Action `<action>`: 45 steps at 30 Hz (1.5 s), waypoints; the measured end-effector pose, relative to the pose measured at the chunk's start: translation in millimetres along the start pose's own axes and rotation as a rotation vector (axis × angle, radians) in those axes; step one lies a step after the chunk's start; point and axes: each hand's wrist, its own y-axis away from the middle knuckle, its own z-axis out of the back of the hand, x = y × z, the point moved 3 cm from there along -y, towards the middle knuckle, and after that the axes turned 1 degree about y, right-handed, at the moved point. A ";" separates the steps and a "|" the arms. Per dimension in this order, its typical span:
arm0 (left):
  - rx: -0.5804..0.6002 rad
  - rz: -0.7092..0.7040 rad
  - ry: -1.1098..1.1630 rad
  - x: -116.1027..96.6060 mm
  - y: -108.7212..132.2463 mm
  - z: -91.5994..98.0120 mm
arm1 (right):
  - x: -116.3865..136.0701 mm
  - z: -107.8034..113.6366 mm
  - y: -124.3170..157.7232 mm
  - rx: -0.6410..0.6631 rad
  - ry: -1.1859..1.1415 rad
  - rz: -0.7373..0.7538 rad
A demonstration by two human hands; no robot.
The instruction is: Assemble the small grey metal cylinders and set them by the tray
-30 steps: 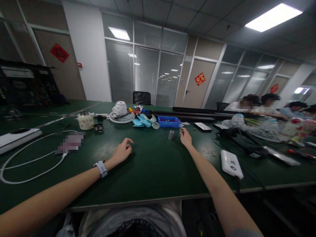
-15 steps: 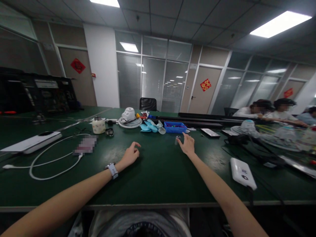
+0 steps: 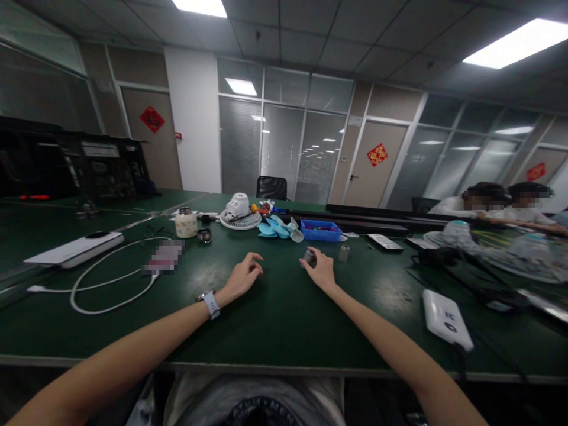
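My right hand (image 3: 321, 271) has its thumb and fingers around a small grey metal cylinder (image 3: 309, 255), standing upright over the green table (image 3: 284, 319). A similar small cylinder (image 3: 344, 253) stands on the table just right of that hand. My left hand (image 3: 243, 275), with a watch (image 3: 209, 304) on its wrist, rests near the table surface. Its fingers are loosely curled and apart from the thumb, with nothing in them. Beyond the hands lie light blue fan blades (image 3: 276, 227) and a blue basket (image 3: 321, 231) with small things inside.
A white fan (image 3: 238, 210) and a cream jar (image 3: 186, 225) stand at the back left. A phone (image 3: 163, 258) with a white cable lies left. To the right are a white power bank (image 3: 447, 319), black cables and a fan guard (image 3: 523, 260). Two people (image 3: 483, 201) sit far right.
My right hand has moved left with the small metal cylinder, uncovering the second cylinder on its right. The view has turned slightly left. My left hand has hardly moved.
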 end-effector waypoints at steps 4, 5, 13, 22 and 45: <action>-0.014 -0.145 0.033 -23.6 5.6 -3.6 | 74.2 -12.5 27.7 0.123 -0.197 0.253; -0.007 -0.172 0.038 -27.9 7.0 -5.8 | 87.2 -15.3 32.2 0.148 -0.226 0.293; -0.056 -0.183 0.094 -33.0 4.2 -7.9 | 109.1 -16.3 37.9 0.225 -0.242 0.314; -0.209 -0.226 0.100 -36.2 -0.1 -5.1 | 109.6 -14.7 41.2 0.244 -0.176 0.275; 0.234 -0.011 0.177 28.6 -4.7 12.1 | 67.2 -3.7 31.1 0.301 -0.091 0.188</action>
